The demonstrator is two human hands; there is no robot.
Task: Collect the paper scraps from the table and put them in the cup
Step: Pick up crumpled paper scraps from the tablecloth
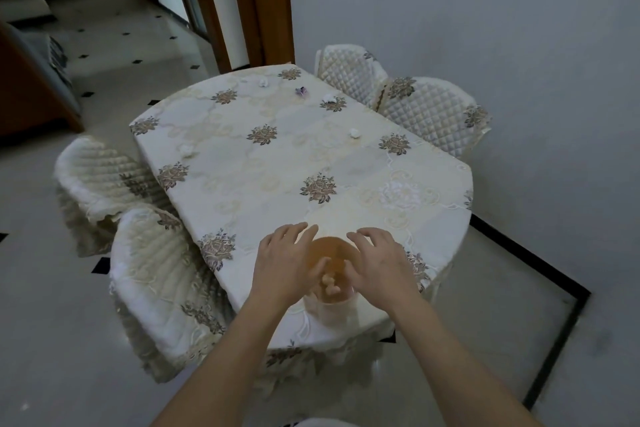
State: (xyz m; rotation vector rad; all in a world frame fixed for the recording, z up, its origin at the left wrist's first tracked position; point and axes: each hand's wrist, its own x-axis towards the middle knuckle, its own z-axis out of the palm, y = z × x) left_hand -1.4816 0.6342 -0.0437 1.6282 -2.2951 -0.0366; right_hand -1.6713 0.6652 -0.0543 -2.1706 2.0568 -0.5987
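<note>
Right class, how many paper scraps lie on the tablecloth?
5 scraps: three at the far end, one mid-right, one left. Tinier ones may go unseen.

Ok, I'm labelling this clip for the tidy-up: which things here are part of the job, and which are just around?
Job: cup, scraps inside it, white scraps and purple scrap loose on the table, left hand, right hand.
Just there: quilted chairs, door frame.

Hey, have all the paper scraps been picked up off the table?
No, several paper scraps lie scattered on the far half of the table, well away from the cup.
</note>
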